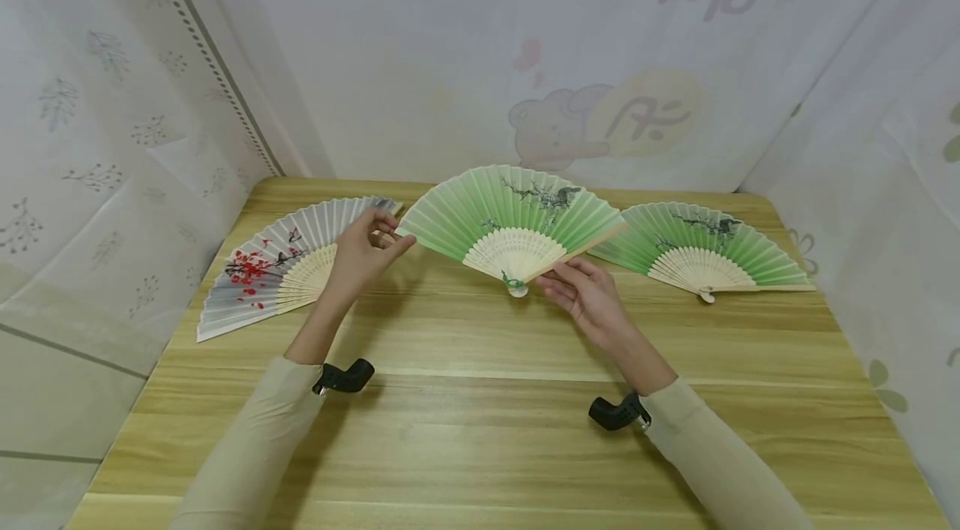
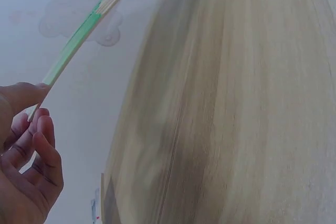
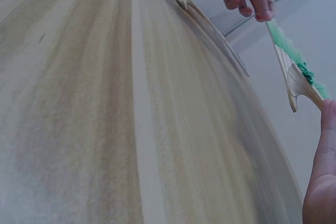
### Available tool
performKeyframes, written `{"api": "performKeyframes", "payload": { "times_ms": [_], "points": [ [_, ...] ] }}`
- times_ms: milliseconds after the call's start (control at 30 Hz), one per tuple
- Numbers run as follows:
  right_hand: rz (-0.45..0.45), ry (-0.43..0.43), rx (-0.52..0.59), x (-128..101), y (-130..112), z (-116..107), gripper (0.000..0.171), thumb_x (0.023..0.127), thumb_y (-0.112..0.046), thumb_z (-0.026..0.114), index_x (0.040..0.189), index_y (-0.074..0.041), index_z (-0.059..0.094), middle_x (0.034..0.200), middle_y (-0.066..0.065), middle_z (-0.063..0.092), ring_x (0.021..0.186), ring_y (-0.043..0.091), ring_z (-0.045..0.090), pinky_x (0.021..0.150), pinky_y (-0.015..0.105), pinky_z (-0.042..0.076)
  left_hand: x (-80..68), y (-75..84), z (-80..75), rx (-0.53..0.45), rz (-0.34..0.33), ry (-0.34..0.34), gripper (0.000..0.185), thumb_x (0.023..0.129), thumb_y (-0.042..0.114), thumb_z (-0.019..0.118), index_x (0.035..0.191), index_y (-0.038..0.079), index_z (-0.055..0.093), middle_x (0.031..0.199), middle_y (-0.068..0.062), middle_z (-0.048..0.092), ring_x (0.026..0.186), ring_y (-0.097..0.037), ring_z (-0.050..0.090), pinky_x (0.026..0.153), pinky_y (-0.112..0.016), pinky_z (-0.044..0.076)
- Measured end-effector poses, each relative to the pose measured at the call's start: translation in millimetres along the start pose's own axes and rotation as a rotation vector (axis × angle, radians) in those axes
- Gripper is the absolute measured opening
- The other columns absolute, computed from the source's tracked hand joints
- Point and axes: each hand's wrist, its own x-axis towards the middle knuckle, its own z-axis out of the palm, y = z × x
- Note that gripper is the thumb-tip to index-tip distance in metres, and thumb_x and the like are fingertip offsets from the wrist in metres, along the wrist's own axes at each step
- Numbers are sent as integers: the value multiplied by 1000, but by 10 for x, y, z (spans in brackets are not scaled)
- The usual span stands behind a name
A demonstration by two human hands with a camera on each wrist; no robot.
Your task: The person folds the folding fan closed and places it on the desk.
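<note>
Spread wide, a green folding fan [image 1: 487,209] with pale ribs and a dark branch print is held up over the table between both hands. My left hand [image 1: 363,251] pinches its left end between thumb and fingers, as the left wrist view shows with the fan's edge [image 2: 73,45]. Near the pivot, my right hand [image 1: 588,301] grips the right guard stick from below. A green cord is tied by the pivot, seen in the right wrist view on the fan [image 3: 296,80]. Behind my left hand lies a grey-white fan [image 1: 258,276] with red blossoms, opened out.
A second green fan [image 1: 712,242] lies spread at the right on the wooden table [image 1: 480,422]. White printed cloth [image 1: 420,55] hangs behind the table and on both sides. Black wrist cameras [image 1: 345,376] stick out from both sleeves.
</note>
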Motion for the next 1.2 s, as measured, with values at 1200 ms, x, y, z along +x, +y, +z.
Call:
{"api": "performKeyframes", "payload": {
  "times_ms": [1200],
  "points": [
    [-107,-37,-92,-47,16,-83,7,103,1,58,98,0,64,97,16,70,91,28,73,87,37,57,-20,363,89,-162,101,38,24,94,-9,66,112,-19,53,112,-31,58,83,-17,59,67,-17,50]
  ]
}}
